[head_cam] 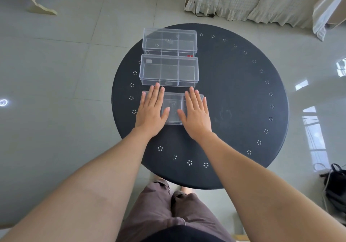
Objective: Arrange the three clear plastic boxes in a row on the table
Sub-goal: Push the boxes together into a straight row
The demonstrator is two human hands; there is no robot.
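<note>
We have three clear boxes lined up one behind another on the round black bench point(234, 95), on its left half. The far box point(169, 42) sits near the bench's far edge, and the middle box point(169, 71) lies just in front of it, their long sides parallel and very close; whether they touch we cannot tell. The near box point(173, 108) lies a small gap closer to us, in line with the other two.

Our left hand point(151, 110) lies flat, palm down, on the left part of the near box, fingers spread and pointing away from us, the fingertips reaching the gap before the middle box. Our right hand point(196, 113) lies the same way on the right part, fingers apart and straight. Neither hand is curled around anything; both simply press on the lid. Between the thumbs the middle of the near box shows through.
</note>
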